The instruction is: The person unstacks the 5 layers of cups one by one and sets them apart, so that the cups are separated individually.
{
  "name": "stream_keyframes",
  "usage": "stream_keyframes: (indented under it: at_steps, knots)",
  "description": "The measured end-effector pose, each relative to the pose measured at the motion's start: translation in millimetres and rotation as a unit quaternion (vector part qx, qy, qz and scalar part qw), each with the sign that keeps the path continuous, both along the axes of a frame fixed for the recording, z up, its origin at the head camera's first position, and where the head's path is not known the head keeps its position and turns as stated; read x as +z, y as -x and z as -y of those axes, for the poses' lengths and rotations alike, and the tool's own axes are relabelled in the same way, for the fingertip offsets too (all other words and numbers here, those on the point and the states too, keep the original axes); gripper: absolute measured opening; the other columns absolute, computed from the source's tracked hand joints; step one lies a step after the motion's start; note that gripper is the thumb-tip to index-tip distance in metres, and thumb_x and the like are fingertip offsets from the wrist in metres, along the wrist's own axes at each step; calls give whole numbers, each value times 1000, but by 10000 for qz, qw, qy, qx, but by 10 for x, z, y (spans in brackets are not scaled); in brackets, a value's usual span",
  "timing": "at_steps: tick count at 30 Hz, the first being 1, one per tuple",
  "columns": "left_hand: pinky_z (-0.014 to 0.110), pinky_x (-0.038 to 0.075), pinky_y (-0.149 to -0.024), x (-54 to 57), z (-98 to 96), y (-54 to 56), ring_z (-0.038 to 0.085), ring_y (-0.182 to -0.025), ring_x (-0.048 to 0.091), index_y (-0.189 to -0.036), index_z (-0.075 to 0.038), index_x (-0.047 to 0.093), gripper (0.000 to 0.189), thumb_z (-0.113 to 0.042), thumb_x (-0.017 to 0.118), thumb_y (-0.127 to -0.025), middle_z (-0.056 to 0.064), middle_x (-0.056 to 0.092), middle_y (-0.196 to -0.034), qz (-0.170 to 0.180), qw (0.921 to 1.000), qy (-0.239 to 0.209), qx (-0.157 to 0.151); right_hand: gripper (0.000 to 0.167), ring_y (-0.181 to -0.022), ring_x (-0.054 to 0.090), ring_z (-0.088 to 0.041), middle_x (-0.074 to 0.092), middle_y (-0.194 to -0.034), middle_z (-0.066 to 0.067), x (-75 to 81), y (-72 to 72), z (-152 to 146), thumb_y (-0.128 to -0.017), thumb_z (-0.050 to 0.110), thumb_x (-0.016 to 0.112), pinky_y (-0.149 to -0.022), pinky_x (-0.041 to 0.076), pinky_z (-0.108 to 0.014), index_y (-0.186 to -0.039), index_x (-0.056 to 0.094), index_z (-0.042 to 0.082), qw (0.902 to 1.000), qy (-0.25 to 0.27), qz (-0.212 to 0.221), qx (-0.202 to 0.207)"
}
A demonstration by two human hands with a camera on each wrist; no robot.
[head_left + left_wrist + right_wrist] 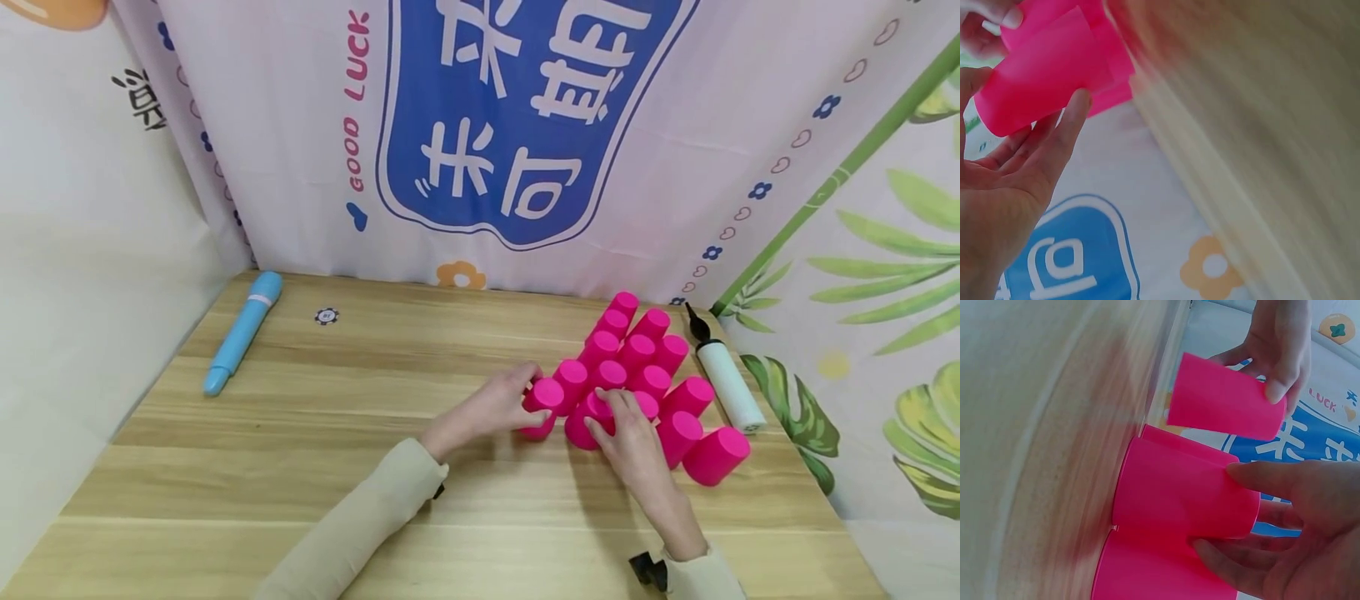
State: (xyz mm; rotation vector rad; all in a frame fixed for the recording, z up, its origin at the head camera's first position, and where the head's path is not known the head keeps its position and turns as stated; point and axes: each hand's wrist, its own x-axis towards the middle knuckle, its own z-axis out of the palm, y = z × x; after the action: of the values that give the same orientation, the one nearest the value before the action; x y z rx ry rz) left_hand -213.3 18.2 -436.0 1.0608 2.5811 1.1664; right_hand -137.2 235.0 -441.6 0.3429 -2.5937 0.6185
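My left hand [491, 408] grips a bright pink cup [542, 402], bottom end up, at the front left of a cluster of like cups. In the right wrist view, that left-hand cup [1225, 397] shows a gap between its rim and the wooden table. The fingers and thumb of my right hand [637, 442] hold another upturned pink cup [581, 427] just to the right, near its top. This right-hand cup [1179, 487] stands rim down on the table, close against a neighbouring cup [1154, 569].
Several more upturned pink cups [637, 352] stand in slanting rows behind and right. A white hand pump [729, 387] with a black nozzle lies beyond them. At the table's far left are a blue pump-like tube [243, 333] and a small round chip [327, 317]. Printed cloth [300, 167] hangs behind.
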Motion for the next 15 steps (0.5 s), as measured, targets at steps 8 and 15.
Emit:
stream_keyframes:
  at_steps: [8, 15]
  knots:
    - [16, 50, -68, -118, -121, 11, 8, -81, 55, -109, -9, 52, 39, -27, 74, -83, -1, 58, -96, 52, 10000, 11, 73, 48, -95, 62, -34, 59, -106, -20, -21, -1, 7, -72, 2, 83, -75, 57, -44, -114, 61, -6, 9998, -38, -168, 29]
    - [18, 50, -73, -130, -146, 2, 10, -88, 56, -113, -8, 50, 39, -25, 73, -85, 2, 59, -102, 283, 9996, 29, 47, 48, -97, 61, -33, 59, -107, -19, -17, 0, 8, -73, 2, 83, -77, 57, -44, -115, 61, -5, 9999, -15, -114, -9]
